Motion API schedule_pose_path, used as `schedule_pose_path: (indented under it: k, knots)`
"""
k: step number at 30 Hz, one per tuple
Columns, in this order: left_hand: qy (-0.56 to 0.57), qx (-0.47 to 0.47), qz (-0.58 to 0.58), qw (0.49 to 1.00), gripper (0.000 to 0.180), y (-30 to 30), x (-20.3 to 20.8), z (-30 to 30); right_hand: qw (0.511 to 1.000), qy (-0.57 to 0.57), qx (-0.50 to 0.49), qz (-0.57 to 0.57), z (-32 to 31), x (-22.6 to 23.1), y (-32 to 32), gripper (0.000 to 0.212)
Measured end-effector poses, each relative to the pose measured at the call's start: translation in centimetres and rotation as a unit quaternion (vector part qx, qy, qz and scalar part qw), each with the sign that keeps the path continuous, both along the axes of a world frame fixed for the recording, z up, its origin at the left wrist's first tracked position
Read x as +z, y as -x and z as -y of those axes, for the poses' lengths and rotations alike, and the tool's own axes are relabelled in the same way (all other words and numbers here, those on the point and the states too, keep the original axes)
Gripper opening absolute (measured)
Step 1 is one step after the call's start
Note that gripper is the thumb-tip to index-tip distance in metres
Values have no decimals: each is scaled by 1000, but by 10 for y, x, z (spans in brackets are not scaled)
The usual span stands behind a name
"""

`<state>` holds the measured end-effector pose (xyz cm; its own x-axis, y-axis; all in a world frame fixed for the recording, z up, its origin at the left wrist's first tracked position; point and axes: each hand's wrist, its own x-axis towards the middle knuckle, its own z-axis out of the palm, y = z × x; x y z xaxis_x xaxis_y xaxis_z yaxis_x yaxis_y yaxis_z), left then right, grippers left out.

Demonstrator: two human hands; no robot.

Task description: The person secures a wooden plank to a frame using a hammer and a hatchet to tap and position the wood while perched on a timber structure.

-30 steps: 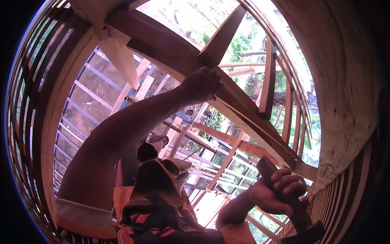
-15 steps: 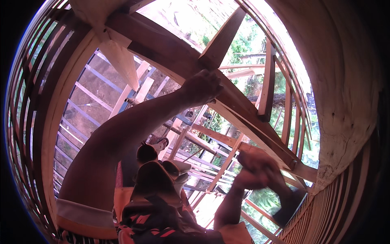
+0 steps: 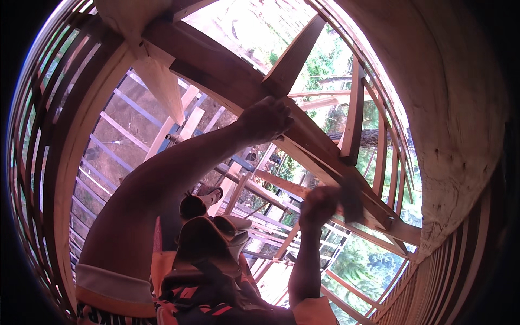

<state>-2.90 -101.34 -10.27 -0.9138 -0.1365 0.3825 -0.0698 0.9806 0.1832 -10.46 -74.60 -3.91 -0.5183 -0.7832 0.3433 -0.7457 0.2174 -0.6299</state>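
My left hand (image 3: 265, 120) is closed over the edge of a long wooden beam (image 3: 211, 65), just below the spot where a shorter upright timber (image 3: 295, 57) meets it. The fingertips are partly hidden, so a small thing between them cannot be ruled out. Lower and to the right, my right hand (image 3: 318, 207) is in a fist around what looks like a hammer. Its dark head (image 3: 352, 199) is smeared by motion and shows close to the beam's lower right part. The handle is mostly hidden by the fist.
A thick pale post (image 3: 460, 108) rises at the right. Wooden slats line the left (image 3: 38, 162) and right sides. Far below are crossing poles and planks (image 3: 265, 184), bare ground and greenery. A second timber (image 3: 353, 119) joins the beam further right.
My right hand has swung up and left, bringing the dark hammer head from the lower right up near the beam. My left hand keeps its hold on the beam.
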Motion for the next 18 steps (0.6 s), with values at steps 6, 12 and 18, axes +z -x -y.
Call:
schedule_pose_path:
  k: [6, 12, 18]
  knots:
    - [12, 6, -21, 1000, 46, -7, -5, -6, 956, -66, -104, 267, 9, 36, -14, 26]
    - [-26, 2, 22, 999, 51, -3, 3, 0, 954, 267, 8, 135, 3, 70, -27, 61]
    - [-51, -11, 187, 981, 67, 14, 44, 11, 944, 76, -81, 310, -40, 33, -39, 64]
